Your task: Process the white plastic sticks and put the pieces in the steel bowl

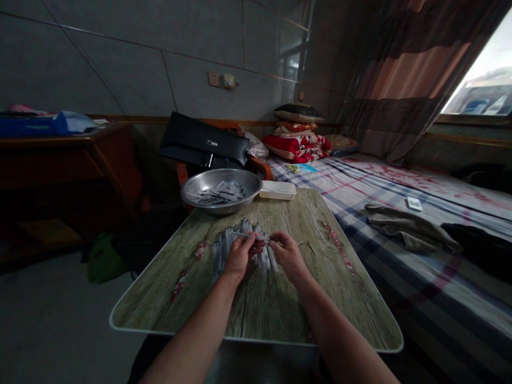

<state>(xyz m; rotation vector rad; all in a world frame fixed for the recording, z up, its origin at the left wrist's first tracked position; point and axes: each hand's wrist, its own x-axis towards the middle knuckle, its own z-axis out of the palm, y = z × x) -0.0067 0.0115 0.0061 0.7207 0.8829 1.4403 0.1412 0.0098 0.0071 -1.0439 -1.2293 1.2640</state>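
My left hand (239,257) and my right hand (288,256) are close together above the middle of the table. Between their closed fingertips they hold a slim, translucent pen-like tube (240,234), lying nearly level. My left fingers grip its middle, and my right fingertips pinch its right end. Under and around the hands, many similar pen-like tubes (224,245) lie side by side in a loose row, several with dark ends. Behind them a metal basin (191,200) holds a heap of small translucent and dark slender parts. A shallow white tray (279,195) stands right of the basin.
The wood-patterned table (280,314) has rounded corners and a pale rim. Behind it a black monitor (204,141) leans on a wooden chair. A bed with a plaid sheet (348,213) runs along the right, and a wooden desk (116,138) stands at left.
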